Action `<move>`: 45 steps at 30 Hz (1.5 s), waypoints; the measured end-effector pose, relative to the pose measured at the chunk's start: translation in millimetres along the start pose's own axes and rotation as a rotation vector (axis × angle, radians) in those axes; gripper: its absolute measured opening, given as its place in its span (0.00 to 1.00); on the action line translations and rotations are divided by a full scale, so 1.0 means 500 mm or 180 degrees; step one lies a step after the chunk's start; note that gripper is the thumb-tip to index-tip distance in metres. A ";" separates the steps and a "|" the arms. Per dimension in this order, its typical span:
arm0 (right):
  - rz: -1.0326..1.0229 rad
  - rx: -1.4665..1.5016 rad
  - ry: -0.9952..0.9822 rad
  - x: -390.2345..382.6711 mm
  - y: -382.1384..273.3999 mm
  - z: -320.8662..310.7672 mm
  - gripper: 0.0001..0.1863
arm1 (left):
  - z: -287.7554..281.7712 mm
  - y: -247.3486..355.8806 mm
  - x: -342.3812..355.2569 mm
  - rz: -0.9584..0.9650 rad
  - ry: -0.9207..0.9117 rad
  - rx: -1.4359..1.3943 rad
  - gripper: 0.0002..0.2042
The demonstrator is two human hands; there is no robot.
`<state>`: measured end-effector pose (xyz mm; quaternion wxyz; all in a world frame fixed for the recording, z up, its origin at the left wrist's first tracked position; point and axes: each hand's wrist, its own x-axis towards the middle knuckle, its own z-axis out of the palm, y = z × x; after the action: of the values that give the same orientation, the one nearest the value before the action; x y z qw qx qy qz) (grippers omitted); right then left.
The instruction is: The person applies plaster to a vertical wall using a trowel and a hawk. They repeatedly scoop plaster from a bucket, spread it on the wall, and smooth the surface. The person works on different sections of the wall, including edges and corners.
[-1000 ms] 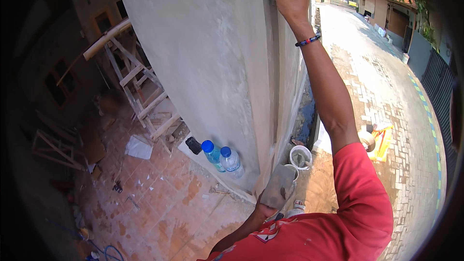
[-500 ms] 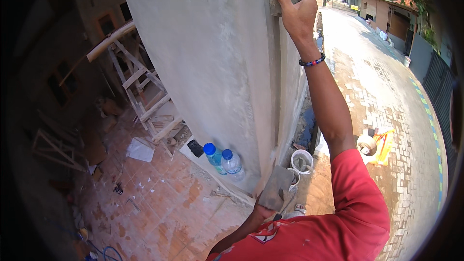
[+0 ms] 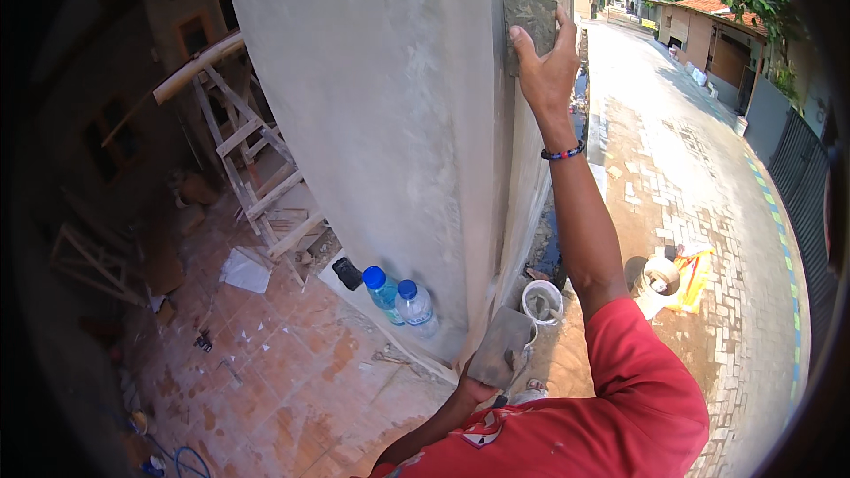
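Note:
High on the corner of a grey plastered pillar (image 3: 372,106), my right hand (image 3: 547,75) grips a small dark rectangular block (image 3: 529,18), thumb on one side and fingers on the other. The block lies flat against a narrow recessed strip along the pillar's edge. Low down, close to my body, my left hand (image 3: 478,388) holds a flat grey rectangular board (image 3: 496,354) by its lower end. A dark smear of what looks like mortar sits on that board. Most of the left fingers are hidden beneath it.
Two blue-capped bottles (image 3: 382,292) and a black object (image 3: 347,273) stand at the pillar's foot. White buckets (image 3: 542,303) sit by my feet, near a drainage ditch. Left is a wooden trestle (image 3: 252,159); right, a round container (image 3: 660,276) and yellow sack (image 3: 692,279) on paving.
My right hand has slid down the pillar's edge with the block. My left hand stays low with the board, and the view has shifted slightly.

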<state>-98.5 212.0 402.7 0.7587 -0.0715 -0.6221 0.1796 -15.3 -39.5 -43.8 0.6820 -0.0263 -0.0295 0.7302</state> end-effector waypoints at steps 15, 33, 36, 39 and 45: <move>-0.0678 -0.0269 0.0253 0.236 -0.040 0.062 0.39 | 0.047 -0.018 0.000 0.0162 0.0598 0.0203 0.18; 0.0237 0.1605 0.0108 0.137 -0.001 -0.040 0.36 | 0.025 -0.005 0.000 -0.0123 0.0127 -0.0113 0.18; 0.0651 0.2272 0.0334 0.242 -0.011 -0.015 0.30 | 0.031 -0.005 -0.002 0.0057 0.0499 -0.0083 0.18; 0.0866 0.2354 -0.0008 0.261 -0.003 -0.009 0.22 | 0.022 0.001 -0.005 0.0155 0.0331 -0.0102 0.18; 0.0570 0.2308 -0.0121 0.302 0.041 0.034 0.14 | -0.020 0.009 0.011 0.0269 0.0421 -0.0072 0.17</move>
<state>-94.5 283.4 538.3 0.7043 0.1510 -0.5234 0.4553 -19.6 -34.1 -54.3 0.6507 -0.0834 0.0084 0.7547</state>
